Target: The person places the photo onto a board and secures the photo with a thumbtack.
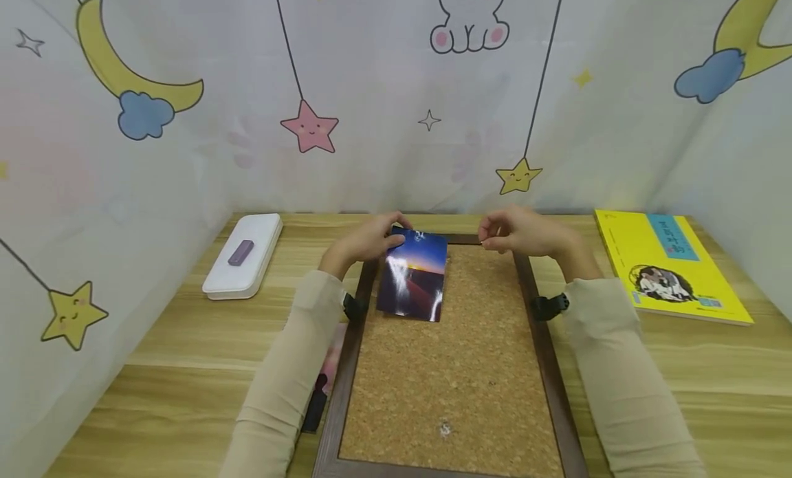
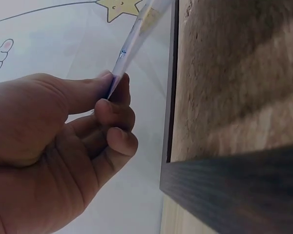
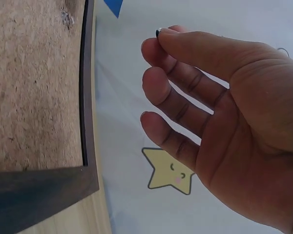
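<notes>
Corkboard [image 1: 458,368] first, nearest the body, a pale mark [image 1: 445,428] low on it and a dark frame [image 1: 549,368] all round; another picture [image 1: 332,368] shows along its left rail, partly hidden. Farther up comes the sunset photo [image 1: 414,278], over the board's upper left, long axis pointing away from the person, nearly in line with the board's long sides. Whether its lower edge touches the cork, I can't tell. And look at the left hand [image 1: 371,237]: thumb and fingers pinching the photo's far left corner, clearly the nearer hand. Right hand [image 1: 520,232] is apart, off beyond the photo's right edge, over the far rail, fingertips pinching a tiny object [image 3: 158,32], too small to identify. So the photo lies left of the right hand, and toward the body from both! Beyond them all, the curtain [image 1: 383,168].
</notes>
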### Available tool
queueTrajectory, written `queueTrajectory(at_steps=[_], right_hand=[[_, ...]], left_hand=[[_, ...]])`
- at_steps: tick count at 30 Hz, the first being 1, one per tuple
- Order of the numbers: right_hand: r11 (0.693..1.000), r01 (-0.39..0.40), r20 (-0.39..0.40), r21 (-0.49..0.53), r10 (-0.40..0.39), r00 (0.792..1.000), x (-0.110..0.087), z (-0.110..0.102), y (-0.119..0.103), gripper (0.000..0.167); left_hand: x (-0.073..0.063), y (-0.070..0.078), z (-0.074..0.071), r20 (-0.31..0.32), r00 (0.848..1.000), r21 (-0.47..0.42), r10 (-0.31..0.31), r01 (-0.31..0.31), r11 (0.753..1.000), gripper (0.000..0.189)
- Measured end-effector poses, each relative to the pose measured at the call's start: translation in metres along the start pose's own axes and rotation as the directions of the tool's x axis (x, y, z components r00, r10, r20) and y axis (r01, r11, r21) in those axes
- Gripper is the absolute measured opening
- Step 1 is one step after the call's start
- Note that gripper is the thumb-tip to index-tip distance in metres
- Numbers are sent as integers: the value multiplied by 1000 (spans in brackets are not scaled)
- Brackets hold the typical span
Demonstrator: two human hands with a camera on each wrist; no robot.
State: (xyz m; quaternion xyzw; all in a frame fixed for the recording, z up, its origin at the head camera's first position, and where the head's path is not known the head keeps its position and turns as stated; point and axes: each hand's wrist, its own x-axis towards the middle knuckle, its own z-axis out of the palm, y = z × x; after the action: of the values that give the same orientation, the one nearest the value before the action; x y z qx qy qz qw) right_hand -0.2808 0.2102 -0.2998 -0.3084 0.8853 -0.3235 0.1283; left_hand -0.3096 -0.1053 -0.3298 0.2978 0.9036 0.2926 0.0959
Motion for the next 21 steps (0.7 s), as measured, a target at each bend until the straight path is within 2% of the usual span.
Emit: queueTrajectory(at_steps=[9,13,17,21], right_hand=[[1000,16,7,-24,-16,1000,18,7,1,5],[1000,11,19,-5,-11,1000,25,12,2,6],[1000,-16,12,21,15,1000,29,17,1,6],[1000,-7,0,14,7,1000,35,23,3,8]], left_hand=[[5,5,11,55,998,-11,-23,24,1000,31],[8,5,16,82,996,-8,-38,39,999,33],[10,9,21,112,993,-12,-29,30,999,35],[13,14,25,137,990,5,-21,21,1000,36]])
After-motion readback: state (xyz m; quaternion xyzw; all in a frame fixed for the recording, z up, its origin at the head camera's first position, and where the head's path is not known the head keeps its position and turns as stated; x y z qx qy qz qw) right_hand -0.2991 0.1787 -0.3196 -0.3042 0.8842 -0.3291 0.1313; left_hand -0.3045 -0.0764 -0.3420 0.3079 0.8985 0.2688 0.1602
